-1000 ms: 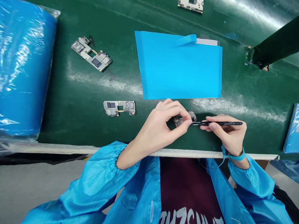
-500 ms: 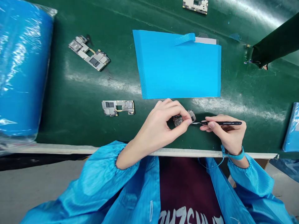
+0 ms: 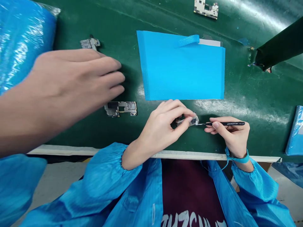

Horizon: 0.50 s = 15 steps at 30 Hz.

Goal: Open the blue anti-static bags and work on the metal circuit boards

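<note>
- Tweezers (image 3: 223,124) sit in the right hand (image 3: 230,135), pinched pen-style between thumb and forefinger, lying nearly flat so the tip comes in sideways at the little circuit board (image 3: 189,120).
- Left hand (image 3: 165,126) has that board clamped between thumb and fingertips, fingers curled tight around it, just above the green mat (image 3: 82,94). Looks like it's held up and tilted so the edge faces the tweezer tip, which is touching or right at the board's right end. Can't tell what exactly the tip is grabbing, too small.
- Blue wrist strap (image 3: 238,157) on the right wrist, probably an anti-static thing given the bare boards lying around.
- Big blurry hand (image 3: 71,85) coming in from the left belongs to someone else. It's open, fingers loosely spread, hovering over a second board (image 3: 89,43) at the far left, most of which it hides.
- Another board (image 3: 121,108) lies flat on the mat just left of the working hand, and one more (image 3: 205,8) sits at the far top edge, well apart.
- Containers: flat blue bag (image 3: 182,67) lies just beyond the hands, with a pale card poking out the top right. Whatever else is in it, can't see.
- Blue plastic-wrapped bundle (image 3: 21,41) at far left, contents hidden.
</note>
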Each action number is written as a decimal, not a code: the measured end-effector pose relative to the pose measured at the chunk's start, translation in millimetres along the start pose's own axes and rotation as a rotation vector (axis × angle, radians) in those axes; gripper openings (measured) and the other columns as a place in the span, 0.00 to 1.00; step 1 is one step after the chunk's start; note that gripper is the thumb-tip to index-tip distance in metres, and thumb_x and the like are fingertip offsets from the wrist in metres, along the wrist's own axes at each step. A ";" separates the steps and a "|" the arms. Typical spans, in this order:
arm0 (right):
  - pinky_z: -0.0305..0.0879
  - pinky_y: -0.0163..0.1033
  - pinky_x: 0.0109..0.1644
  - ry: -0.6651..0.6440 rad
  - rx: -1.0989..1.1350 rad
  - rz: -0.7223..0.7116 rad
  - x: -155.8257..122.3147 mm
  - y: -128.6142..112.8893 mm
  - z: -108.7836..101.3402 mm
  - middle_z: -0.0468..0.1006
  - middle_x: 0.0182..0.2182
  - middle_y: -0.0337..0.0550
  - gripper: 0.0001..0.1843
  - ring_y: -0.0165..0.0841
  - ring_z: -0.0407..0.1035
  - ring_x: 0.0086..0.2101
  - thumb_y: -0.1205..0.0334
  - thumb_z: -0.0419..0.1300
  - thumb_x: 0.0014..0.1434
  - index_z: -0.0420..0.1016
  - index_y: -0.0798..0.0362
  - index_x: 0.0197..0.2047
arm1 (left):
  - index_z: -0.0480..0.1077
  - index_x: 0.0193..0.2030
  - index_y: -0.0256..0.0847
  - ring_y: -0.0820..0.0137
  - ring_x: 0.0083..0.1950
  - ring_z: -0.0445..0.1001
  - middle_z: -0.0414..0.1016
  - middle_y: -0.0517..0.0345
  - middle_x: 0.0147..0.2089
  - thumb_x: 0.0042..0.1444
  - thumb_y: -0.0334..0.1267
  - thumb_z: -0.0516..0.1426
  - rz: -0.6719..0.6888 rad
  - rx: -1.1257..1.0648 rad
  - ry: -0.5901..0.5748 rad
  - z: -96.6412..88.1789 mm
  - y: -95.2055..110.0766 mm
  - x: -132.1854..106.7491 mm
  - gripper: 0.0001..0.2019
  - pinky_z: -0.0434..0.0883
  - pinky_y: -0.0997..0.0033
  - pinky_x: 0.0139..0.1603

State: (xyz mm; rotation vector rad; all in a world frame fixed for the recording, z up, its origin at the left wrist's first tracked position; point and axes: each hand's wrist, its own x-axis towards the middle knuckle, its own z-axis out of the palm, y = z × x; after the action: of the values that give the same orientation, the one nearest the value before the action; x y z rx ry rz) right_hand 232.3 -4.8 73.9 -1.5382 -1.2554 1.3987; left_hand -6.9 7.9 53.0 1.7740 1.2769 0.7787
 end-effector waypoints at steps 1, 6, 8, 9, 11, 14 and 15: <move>0.89 0.39 0.37 -0.002 -0.011 0.015 1.2 -0.6 -0.6 0.88 0.34 0.44 0.07 0.43 0.86 0.34 0.56 0.78 0.67 0.91 0.49 0.44 | 0.80 0.49 0.43 0.64 0.48 0.80 0.84 0.54 0.47 0.74 0.33 0.58 0.028 0.028 0.014 0.6 -2.1 -0.8 0.08 0.74 0.58 0.51; 0.88 0.35 0.38 -0.067 -0.022 0.040 10.6 -4.5 -3.1 0.88 0.34 0.44 0.06 0.42 0.86 0.34 0.59 0.77 0.67 0.91 0.51 0.44 | 0.78 0.56 0.39 0.56 0.51 0.79 0.82 0.46 0.51 0.71 0.35 0.62 0.219 0.198 -0.023 3.1 -14.6 -6.5 0.10 0.75 0.54 0.50; 0.88 0.33 0.38 -0.088 -0.020 0.044 13.9 -5.7 -3.6 0.88 0.34 0.44 0.05 0.41 0.86 0.35 0.60 0.77 0.67 0.91 0.51 0.45 | 0.77 0.59 0.37 0.54 0.53 0.78 0.82 0.42 0.53 0.70 0.35 0.63 0.260 0.266 -0.049 3.8 -18.1 -8.8 0.13 0.75 0.53 0.49; 0.87 0.33 0.39 -0.095 -0.020 0.047 15.2 -6.1 -3.8 0.88 0.34 0.44 0.05 0.40 0.86 0.35 0.60 0.77 0.67 0.91 0.51 0.45 | 0.76 0.60 0.37 0.53 0.53 0.78 0.81 0.41 0.54 0.70 0.34 0.63 0.272 0.292 -0.059 4.0 -19.1 -9.6 0.14 0.75 0.52 0.49; 0.88 0.33 0.39 -0.103 -0.029 0.055 16.7 -6.6 -4.3 0.88 0.34 0.44 0.05 0.41 0.86 0.35 0.60 0.77 0.67 0.91 0.51 0.45 | 0.75 0.61 0.38 0.53 0.53 0.77 0.81 0.41 0.54 0.70 0.32 0.62 0.287 0.324 -0.066 4.1 -20.1 -10.7 0.15 0.75 0.52 0.49; 0.89 0.36 0.39 -0.105 -0.053 0.059 17.5 -6.9 -5.1 0.88 0.34 0.45 0.06 0.43 0.86 0.35 0.59 0.77 0.68 0.91 0.52 0.45 | 0.75 0.61 0.39 0.53 0.53 0.77 0.81 0.43 0.54 0.70 0.31 0.62 0.290 0.332 -0.070 3.8 -19.8 -10.9 0.15 0.75 0.52 0.50; 0.89 0.37 0.39 -0.107 -0.061 0.060 17.7 -6.9 -5.3 0.88 0.34 0.45 0.07 0.43 0.86 0.36 0.58 0.77 0.67 0.91 0.52 0.45 | 0.75 0.61 0.40 0.54 0.53 0.76 0.81 0.43 0.54 0.70 0.31 0.62 0.286 0.332 -0.073 3.8 -19.6 -10.8 0.15 0.74 0.52 0.51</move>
State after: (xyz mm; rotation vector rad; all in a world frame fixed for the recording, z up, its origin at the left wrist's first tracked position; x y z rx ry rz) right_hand 235.2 14.5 76.0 -1.5719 -1.3367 1.5109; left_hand -16.1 0.0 33.7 2.2674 1.1686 0.6760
